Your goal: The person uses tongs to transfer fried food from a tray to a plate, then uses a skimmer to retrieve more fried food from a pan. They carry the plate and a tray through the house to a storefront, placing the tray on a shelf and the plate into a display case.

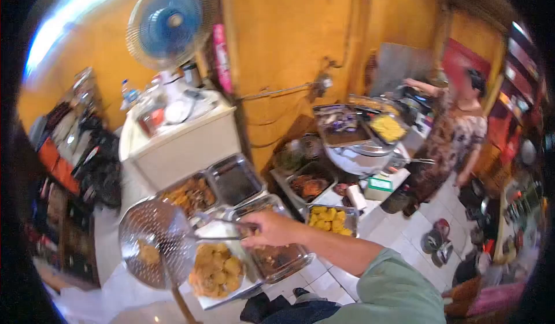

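Count: one right hand [273,228], one pair of tongs [231,222], one wire skimmer [155,237], six trays on the near bench [325,199]. The left hand is outside the frame. The right arm, in a green sleeve, enters from the lower right with the forearm stretched left over the trays. The grip is closed round the near end of the tongs. The tongs' two arms stand narrowly apart, tips at the skimmer's right rim. The skimmer hangs over the bench's left end, its wooden handle [180,302] running to the bottom edge, and it holds one fried piece [148,253]. Tray contents:
- white tray [231,300], near left: heaped golden fritters
- clear tray [306,261], under the hand: dark food
- far-left tray [173,188]: brown fried pieces
- dark tray [234,179], beside it: contents cannot be told
- small tray [352,211], right: yellow pieces
- back tray [332,176]: reddish-brown food

One other person [457,133] stands far right at a second bench. One fan [170,20] is at far left.
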A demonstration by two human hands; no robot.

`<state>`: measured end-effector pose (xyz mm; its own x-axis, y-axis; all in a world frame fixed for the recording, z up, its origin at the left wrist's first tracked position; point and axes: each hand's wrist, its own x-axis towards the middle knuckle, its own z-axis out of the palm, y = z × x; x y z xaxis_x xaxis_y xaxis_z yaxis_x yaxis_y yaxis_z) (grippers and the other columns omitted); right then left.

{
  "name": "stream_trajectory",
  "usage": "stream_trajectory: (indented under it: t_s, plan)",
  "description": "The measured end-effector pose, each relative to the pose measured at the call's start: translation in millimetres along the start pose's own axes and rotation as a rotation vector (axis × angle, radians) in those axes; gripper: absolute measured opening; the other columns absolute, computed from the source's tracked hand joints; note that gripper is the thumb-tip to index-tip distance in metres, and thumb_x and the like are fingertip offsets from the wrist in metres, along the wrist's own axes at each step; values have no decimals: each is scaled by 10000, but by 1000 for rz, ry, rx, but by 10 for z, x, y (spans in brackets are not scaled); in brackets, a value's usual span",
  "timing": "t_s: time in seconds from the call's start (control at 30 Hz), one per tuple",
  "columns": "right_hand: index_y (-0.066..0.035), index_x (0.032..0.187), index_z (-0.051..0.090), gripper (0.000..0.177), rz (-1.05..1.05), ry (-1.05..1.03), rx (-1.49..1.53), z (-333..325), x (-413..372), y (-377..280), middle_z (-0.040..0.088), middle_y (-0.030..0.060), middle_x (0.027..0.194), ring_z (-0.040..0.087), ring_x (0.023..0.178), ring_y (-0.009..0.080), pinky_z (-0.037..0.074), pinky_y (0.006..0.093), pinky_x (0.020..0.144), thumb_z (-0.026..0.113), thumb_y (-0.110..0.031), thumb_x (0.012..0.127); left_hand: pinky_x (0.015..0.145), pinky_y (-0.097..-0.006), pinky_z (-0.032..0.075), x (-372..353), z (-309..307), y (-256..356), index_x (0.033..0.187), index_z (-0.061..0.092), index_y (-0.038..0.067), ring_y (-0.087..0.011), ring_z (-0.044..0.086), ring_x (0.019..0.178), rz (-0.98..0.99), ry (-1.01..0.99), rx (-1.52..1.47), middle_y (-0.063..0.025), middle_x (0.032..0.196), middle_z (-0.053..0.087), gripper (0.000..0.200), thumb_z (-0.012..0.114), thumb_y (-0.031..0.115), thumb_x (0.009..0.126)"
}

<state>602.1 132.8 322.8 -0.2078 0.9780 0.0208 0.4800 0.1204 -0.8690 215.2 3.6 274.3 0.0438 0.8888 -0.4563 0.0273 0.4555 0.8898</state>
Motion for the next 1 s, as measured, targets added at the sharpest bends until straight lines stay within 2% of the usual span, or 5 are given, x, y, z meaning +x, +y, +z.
stream_trajectory:
  t_s: [0.1,0.23,0.67,0.9,1.0]
  plan:
    - [-55,1176,606,509,-104,99,8,173,82,31,640,20,859,586,762,102,483,265,650,764,-338,784,372,-198,313,89,-70,-276,1211,485,39,-57,376,417,209,5,155,36,619,423,316,553,143,919]
    - [-59,1198,601,530,-37,26,-248,146,96,-391,663,41,796,618,676,164,505,334,618,761,-330,772,403,-272,383,-153,166,326,1200,456,45,-108,462,453,-51,6,-22,-8,660,482,375,624,147,880]
    - [-51,1113,631,492,-35,-91,-504,782,460,-779,669,118,808,653,746,314,502,394,663,733,-364,747,480,-271,417,-240,156,188,1209,422,19,-93,485,556,-41,-79,153,-29,766,524,404,627,173,897]
    - [-50,1108,649,471,-26,-97,-372,713,427,-770,682,140,865,659,774,303,503,372,694,725,-361,763,463,-260,411,-288,107,202,1191,425,29,-81,490,549,-64,-41,129,-23,752,526,375,623,157,900]
    - [-36,1095,652,441,-32,-75,-342,586,387,-764,653,91,783,607,701,188,475,314,656,751,-307,761,450,-265,414,-250,23,121,1180,431,33,-89,498,531,-81,-13,51,-25,728,526,364,624,157,897]
